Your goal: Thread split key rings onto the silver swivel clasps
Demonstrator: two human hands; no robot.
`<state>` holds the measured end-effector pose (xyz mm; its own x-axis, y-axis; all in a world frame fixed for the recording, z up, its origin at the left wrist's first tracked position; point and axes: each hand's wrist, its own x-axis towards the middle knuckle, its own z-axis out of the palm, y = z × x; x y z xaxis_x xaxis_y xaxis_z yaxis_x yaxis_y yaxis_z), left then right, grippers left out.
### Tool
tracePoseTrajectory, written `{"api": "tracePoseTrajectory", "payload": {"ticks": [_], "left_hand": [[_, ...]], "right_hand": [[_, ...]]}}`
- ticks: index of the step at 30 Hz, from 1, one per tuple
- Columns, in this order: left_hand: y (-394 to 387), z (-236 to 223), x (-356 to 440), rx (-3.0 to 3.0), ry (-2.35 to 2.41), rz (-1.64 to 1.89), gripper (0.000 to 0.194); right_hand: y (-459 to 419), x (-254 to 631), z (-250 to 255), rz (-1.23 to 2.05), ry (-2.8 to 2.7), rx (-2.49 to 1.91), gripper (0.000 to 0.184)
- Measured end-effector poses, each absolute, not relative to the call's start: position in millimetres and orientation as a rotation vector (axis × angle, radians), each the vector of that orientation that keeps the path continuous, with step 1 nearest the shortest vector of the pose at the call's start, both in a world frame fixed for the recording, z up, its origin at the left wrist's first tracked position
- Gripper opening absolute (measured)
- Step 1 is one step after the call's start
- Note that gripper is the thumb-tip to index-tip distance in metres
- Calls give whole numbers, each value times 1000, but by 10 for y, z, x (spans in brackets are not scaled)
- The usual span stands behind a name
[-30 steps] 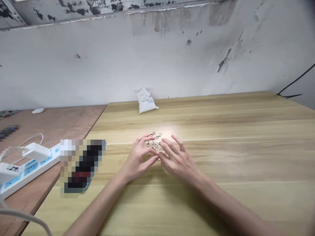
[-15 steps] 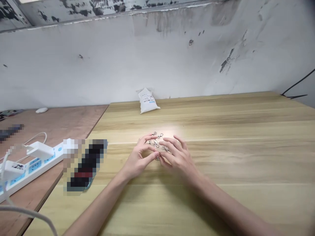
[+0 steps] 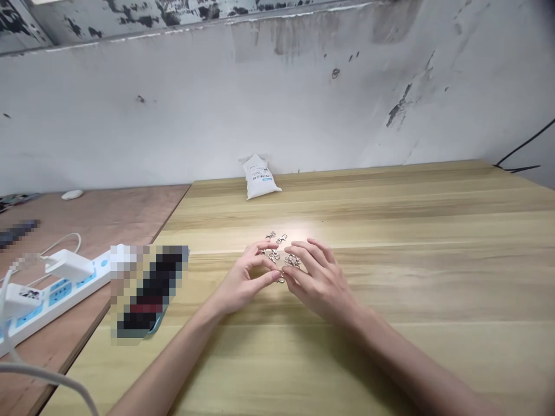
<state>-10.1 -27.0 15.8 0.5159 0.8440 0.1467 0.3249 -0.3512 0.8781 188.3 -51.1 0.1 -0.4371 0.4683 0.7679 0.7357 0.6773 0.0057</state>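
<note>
Head camera footage showed the person's left hand (image 3: 243, 278) and right hand (image 3: 318, 277) curled close together around a small cluster of metal swivel clasps (image 3: 276, 253). The left fingers and thumb formed a narrow curve, with the thumb tip just beside a clasp at the near edge of the cluster. The right fingers arched narrowly over the clasps on that side, touching or nearly touching them. I could not tell whether either hand had closed on a clasp, because the fingers hid the points of contact. The clasps lay loosely together on a light wood-grain table (image 3: 411, 300), in a patch of glare. Straight ahead of the cluster, a white printed sachet (image 3: 260, 178) leaned against a scuffed white wall (image 3: 277, 104) at the table's far edge. To the left of the cluster, a pixelated object (image 3: 150, 292), too obscured to name, lay on the table near its left edge. Farther left of the cluster, a reddish plywood table (image 3: 104, 214) held a white power strip (image 3: 56, 303) with a white charger (image 3: 69, 264) plugged into it, and a white computer mouse (image 3: 71, 195) lay beyond them. Well to the right of the cluster, a black cable (image 3: 518, 156) ran near the far table corner.
</note>
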Motion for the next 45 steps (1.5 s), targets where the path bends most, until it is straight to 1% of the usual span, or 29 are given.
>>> {"api": "tracePoseTrajectory", "payload": {"ticks": [7, 17, 20, 23, 28, 37, 45], "left_hand": [[-245, 135, -123, 1719, 966, 808, 18], [-260, 175, -96, 1803, 1040, 710, 19], [-278, 161, -90, 1904, 1054, 737, 15], [-302, 145, -80, 2140, 1052, 855, 7], [-336, 155, -53, 2484, 964, 993, 16], [-349, 162, -40, 2603, 954, 983, 16], [-361, 172, -24, 2649, 960, 948, 15]], "right_hand": [[-492, 1826, -31, -242, -2024, -978, 9], [-495, 1943, 20, -10, -2024, -964, 6], [-505, 1929, 17, 104, -2008, -974, 6], [-510, 1925, 25, 210, -1968, -998, 8], [-506, 1944, 48, 342, -1928, -996, 9], [-520, 1925, 35, 436, -1903, -997, 11], [-518, 1912, 4, 325, -1939, -1029, 12]]}}
